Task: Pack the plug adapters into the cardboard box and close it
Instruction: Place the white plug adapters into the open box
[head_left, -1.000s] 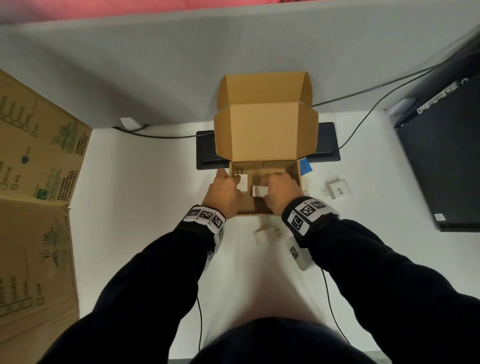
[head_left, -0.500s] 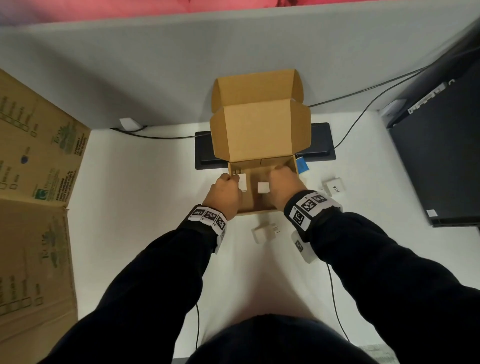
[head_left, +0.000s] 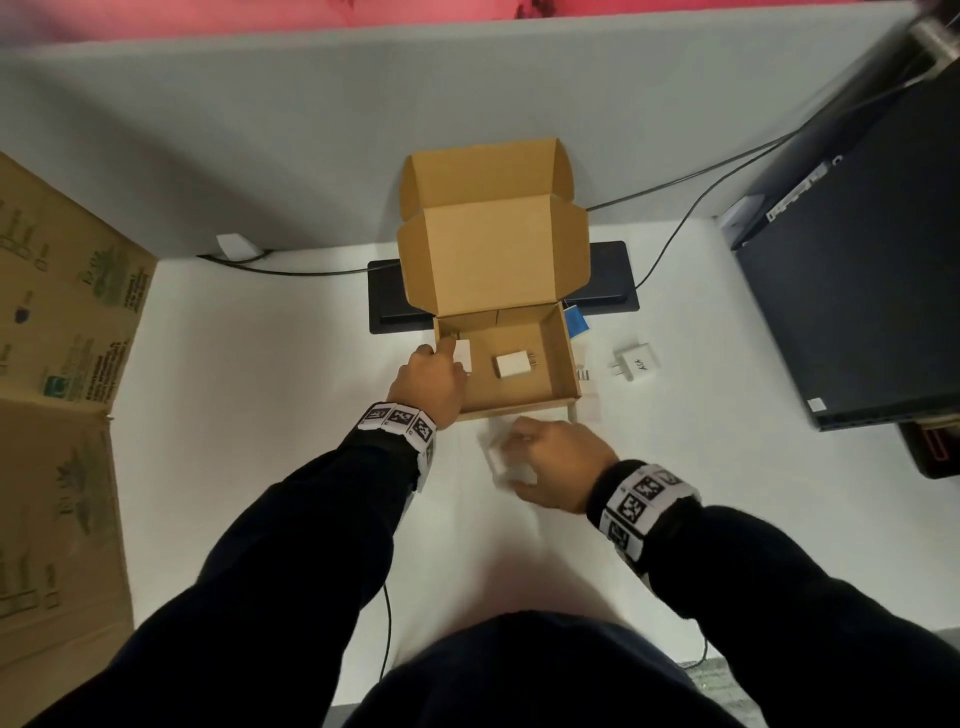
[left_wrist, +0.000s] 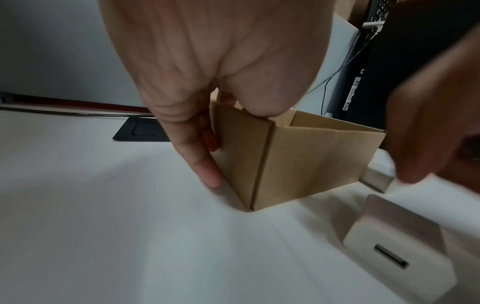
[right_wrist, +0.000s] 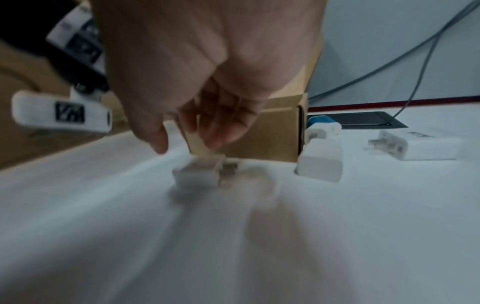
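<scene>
The cardboard box (head_left: 558, 358) stands open mid-table with its lid (head_left: 493, 260) upright. Inside lie a white plug adapter (head_left: 511, 365) and a second one (head_left: 464, 354) against the left wall. My left hand (head_left: 441, 364) holds the box's near-left corner (left_wrist: 262, 160), thumb on the rim and fingers down the outer wall. My right hand (head_left: 519, 457) hovers in front of the box, its fingers (right_wrist: 218, 135) spread just above a blurred white adapter (right_wrist: 200, 170) on the table. Two more adapters (head_left: 636, 362) (head_left: 588, 382) lie right of the box.
A flat black panel (head_left: 608, 291) lies behind the box, with cables running to a black computer case (head_left: 857, 291) at the right. Large printed cardboard sheets (head_left: 57, 322) stand along the left. A grey partition (head_left: 260, 130) closes the back.
My right hand has come out of the box, leaving an adapter inside, and moved back to the adapter on the table in front. The left hand stays on the box.
</scene>
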